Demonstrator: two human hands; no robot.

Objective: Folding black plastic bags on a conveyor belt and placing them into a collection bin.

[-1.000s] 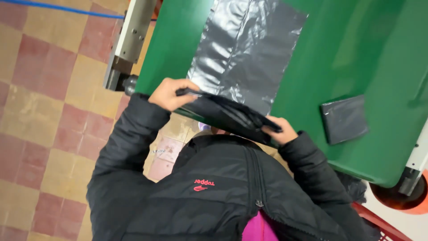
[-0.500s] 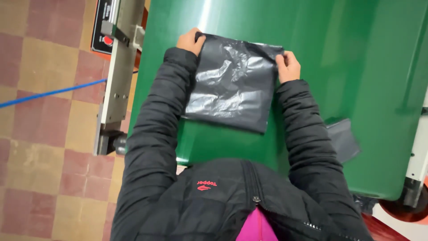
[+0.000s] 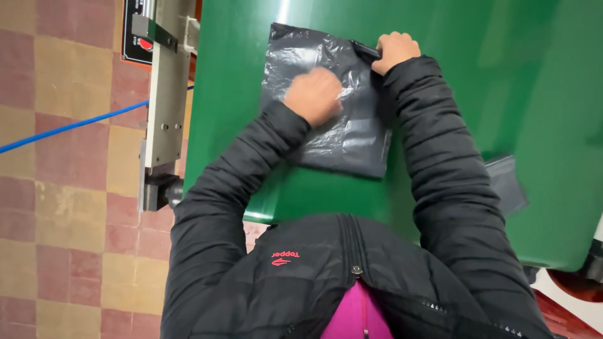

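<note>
Two hands were on one grey plastic bag (image 3: 339, 135) that lay flat on the green table (image 3: 239, 157). Far left, a blue cable (image 3: 69, 127) crossed the tiled floor (image 3: 56, 251) next to a metal machine frame (image 3: 166, 107). Then the left hand (image 3: 312, 95), blurry, pressed down on the bag's middle, loosely curled and not gripping anything. Right hand (image 3: 394, 50) was clenched on the bag's top right corner. Further right, a smaller folded dark bag (image 3: 507, 185) sat well apart.
</note>
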